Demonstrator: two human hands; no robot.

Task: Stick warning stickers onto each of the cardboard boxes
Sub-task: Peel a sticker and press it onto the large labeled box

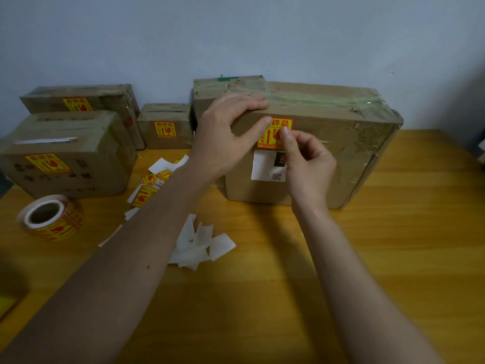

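Note:
A large cardboard box stands on the wooden table at centre right, with a red and yellow warning sticker on its front face above a white label. My left hand holds the box's top front edge, its thumb pressing the sticker's upper left corner. My right hand has its fingers curled, and a fingertip presses the middle of the sticker. Three smaller boxes at the left, the near one, the far one and the middle one, each carry a sticker.
A roll of warning stickers lies at the front left. Loose stickers and white backing papers are scattered between the boxes and my arms. Another box stands behind the large one, against the blue wall.

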